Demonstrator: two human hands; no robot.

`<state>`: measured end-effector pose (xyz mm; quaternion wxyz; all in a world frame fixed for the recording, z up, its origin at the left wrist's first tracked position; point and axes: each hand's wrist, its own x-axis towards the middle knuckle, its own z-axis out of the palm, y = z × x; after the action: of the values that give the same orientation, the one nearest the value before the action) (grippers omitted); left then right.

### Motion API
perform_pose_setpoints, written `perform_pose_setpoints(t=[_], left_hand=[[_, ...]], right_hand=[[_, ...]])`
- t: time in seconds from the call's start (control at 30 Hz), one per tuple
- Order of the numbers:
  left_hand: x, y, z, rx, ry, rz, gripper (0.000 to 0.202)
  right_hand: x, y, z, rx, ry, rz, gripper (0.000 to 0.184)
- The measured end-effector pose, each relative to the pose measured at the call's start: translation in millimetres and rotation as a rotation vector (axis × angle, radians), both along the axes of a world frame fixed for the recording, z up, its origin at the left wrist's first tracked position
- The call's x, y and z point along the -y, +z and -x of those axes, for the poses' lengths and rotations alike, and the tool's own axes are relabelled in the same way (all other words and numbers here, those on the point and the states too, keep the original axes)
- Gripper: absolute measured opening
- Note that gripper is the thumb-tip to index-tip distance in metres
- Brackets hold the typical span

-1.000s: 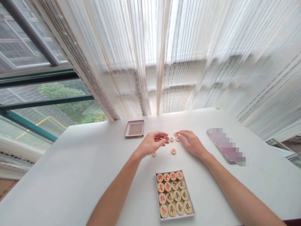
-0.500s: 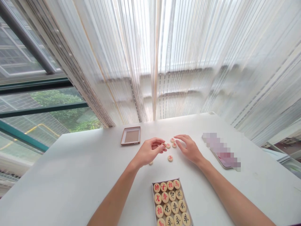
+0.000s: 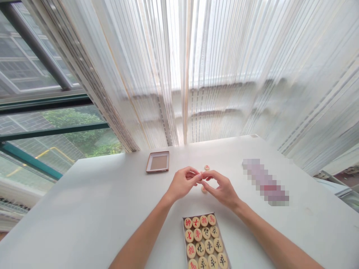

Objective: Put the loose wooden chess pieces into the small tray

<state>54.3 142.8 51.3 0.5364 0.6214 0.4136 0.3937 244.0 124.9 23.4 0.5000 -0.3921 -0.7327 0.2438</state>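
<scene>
My left hand (image 3: 182, 183) and my right hand (image 3: 224, 186) meet above the white table, fingertips pinched together around xiangqi pieces. Little of what they hold shows; the fingers cover most of it. Just beyond the fingertips lies a round wooden piece with a red character (image 3: 206, 167). Another red-marked piece (image 3: 203, 189) lies partly under my right thumb. Nearer to me, an open box (image 3: 183, 231) holds rows of xiangqi pieces, face up, some with red characters and some with black.
A shallow box lid (image 3: 157, 172) lies inside-up at the far left of the white table (image 3: 112, 209). On the right lies a flat, blurred-out object (image 3: 265, 183). Sheer striped curtains (image 3: 218, 93) hang behind the table, beside a window at left.
My right hand has moved left to meet my left hand. Two pieces that lay between the hands no longer show on the table. The view has shifted slightly.
</scene>
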Motion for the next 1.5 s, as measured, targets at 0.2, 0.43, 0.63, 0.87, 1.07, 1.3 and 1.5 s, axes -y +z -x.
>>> perform_pose_setpoints(t=[0.2, 0.43, 0.63, 0.87, 1.07, 1.3, 1.5], left_hand=[[2.6, 2.4, -3.0, 0.05, -0.079, 0.049, 0.041], [6.0, 8.5, 0.0, 0.158, -0.228, 0.089, 0.043], [5.2, 9.0, 0.4, 0.08, -0.152, 0.073, 0.043], [24.0, 0.0, 22.3, -0.159, 0.113, -0.118, 0.03], [52.7, -19.7, 52.3, -0.302, 0.229, -0.288, 0.029], [68.1, -23.3, 56.6, -0.477, -0.076, -0.378, 0.023], [79.0, -12.1, 44.9, -0.35, -0.197, -0.576, 0.022]], right_hand=[[0.3, -1.6, -0.9, 0.002, -0.018, 0.022, 0.024], [-0.5, -7.6, -2.0, 0.014, -0.068, -0.029, 0.029], [-0.6, -1.7, -1.6, 0.085, 0.009, -0.16, 0.025], [-1.3, 1.1, -3.9, -0.087, -0.036, 0.009, 0.017], [-4.2, 4.6, -15.1, -0.278, -0.06, 0.236, 0.031], [55.4, 22.5, -16.5, -0.28, 0.052, 0.435, 0.027], [112.2, 14.9, -15.6, -0.222, 0.093, 0.636, 0.022]])
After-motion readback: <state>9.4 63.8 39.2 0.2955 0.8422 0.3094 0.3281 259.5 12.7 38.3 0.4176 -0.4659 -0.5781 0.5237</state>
